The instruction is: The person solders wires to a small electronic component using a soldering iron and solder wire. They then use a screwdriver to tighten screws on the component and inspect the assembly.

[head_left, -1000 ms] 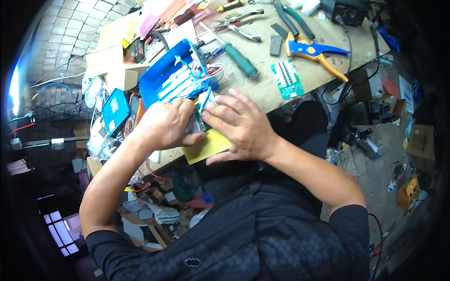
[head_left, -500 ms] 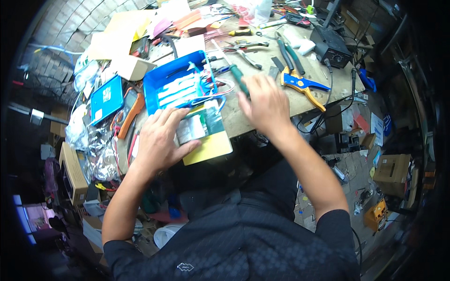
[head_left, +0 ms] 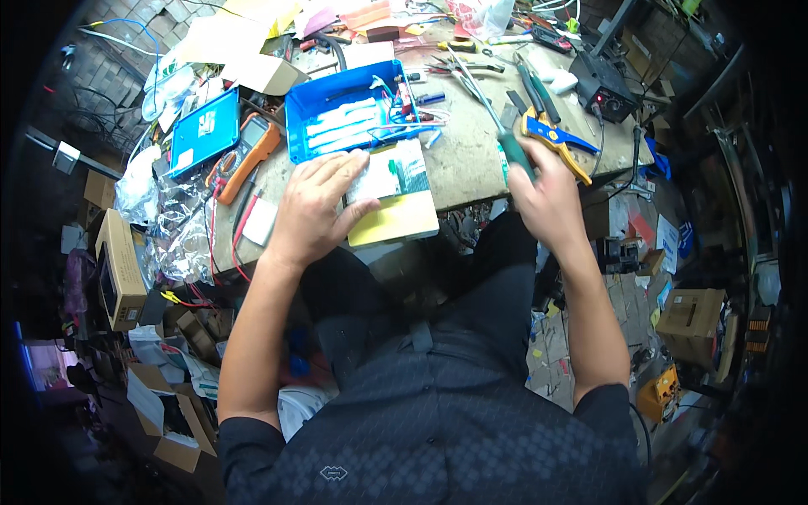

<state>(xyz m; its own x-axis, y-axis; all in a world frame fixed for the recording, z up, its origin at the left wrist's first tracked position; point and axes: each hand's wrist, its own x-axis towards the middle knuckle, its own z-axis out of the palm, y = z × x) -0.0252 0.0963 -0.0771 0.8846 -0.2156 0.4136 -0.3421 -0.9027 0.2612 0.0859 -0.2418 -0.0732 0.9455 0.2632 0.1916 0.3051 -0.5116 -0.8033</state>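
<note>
My right hand (head_left: 543, 187) is closed round the green handle of a screwdriver (head_left: 507, 145), its long shaft pointing up and to the left over the bench. My left hand (head_left: 316, 200) lies with fingers stretched and thumb apart on a yellow-and-green box (head_left: 396, 220) that juts over the bench's front edge. Beside its fingertips a small clear packet (head_left: 369, 183) rests on the box. Just beyond stands an open blue plastic case (head_left: 300, 108) holding white cylindrical cells and several thin wires. Its blue lid (head_left: 202, 135) lies apart, to the left.
An orange multimeter (head_left: 246, 157) lies near the lid. Blue-and-yellow wire strippers (head_left: 557, 137) and green-handled pliers (head_left: 536, 93) are at the right, before a black soldering station (head_left: 604, 88). Papers and tools cover the far bench (head_left: 467, 172). Cardboard boxes (head_left: 120, 269) stand on the floor.
My right hand has drawn the screwdriver rightward and nearer to me, lifting it off the bench area beside the case. My left hand stays on the box. The view has shifted.
</note>
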